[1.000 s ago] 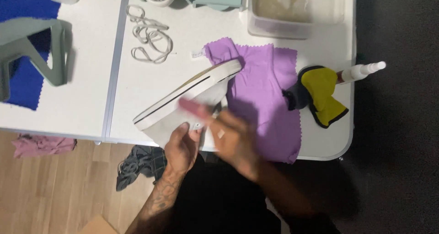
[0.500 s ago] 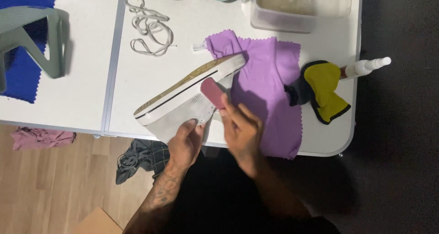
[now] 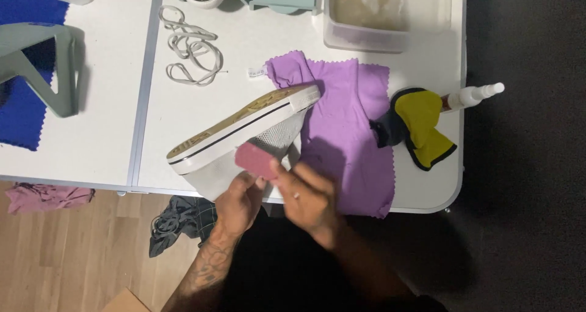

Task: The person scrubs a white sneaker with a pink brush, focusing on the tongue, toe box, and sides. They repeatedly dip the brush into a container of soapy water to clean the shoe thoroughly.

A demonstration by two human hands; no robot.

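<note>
A white canvas sneaker lies tipped on its side at the table's near edge, its tan sole turned up and away. My left hand grips the sneaker's upper from below. My right hand pinches a pink eraser block and presses it against the white rubber sidewall. The toe rests over a purple cloth spread on the white table.
Loose white laces lie at the back. A clear tub of murky water, a yellow-and-black cloth and a white spray bottle sit to the right. A grey-green stand on blue cloth is left. Rags lie on the wooden floor.
The pink block has slid along the sidewall from near the toe back toward the middle of the shoe. My left hand keeps its hold.
</note>
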